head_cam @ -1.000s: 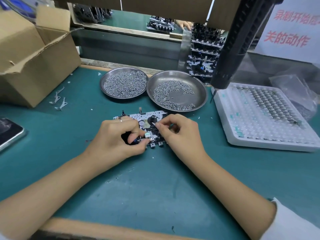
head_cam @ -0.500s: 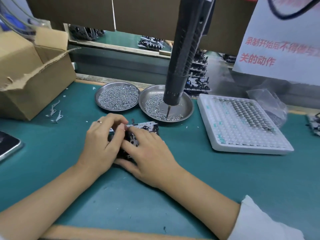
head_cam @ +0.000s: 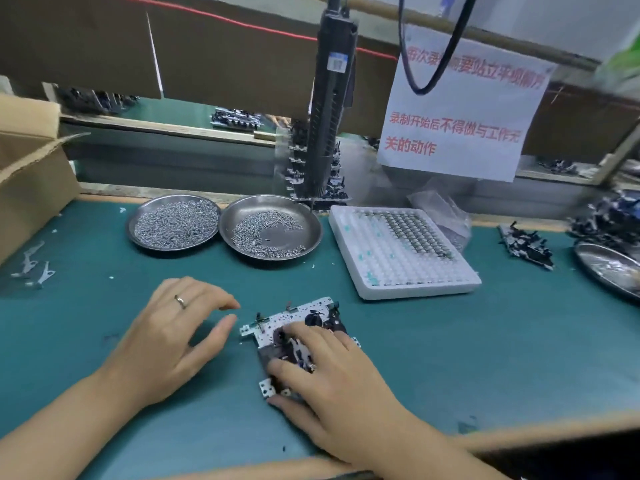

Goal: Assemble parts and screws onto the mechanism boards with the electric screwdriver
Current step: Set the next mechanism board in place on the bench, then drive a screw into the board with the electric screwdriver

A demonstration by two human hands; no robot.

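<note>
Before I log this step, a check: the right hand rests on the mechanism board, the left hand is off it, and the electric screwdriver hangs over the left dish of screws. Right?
Not quite. In the head view the electric screwdriver hangs with its tip at the back rim of the right dish, not the left dish. The rest stands: the right hand rests on the mechanism board, and the left hand is off it.

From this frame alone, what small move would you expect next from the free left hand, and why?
Probably a short reach forward to pick a screw from one of the two screw dishes. The left hand hovers open beside the mechanism board, holding nothing, while the right hand rests on the board and steadies it. The electric screwdriver hangs untouched above the bench, so driving likely comes afterwards.
</note>
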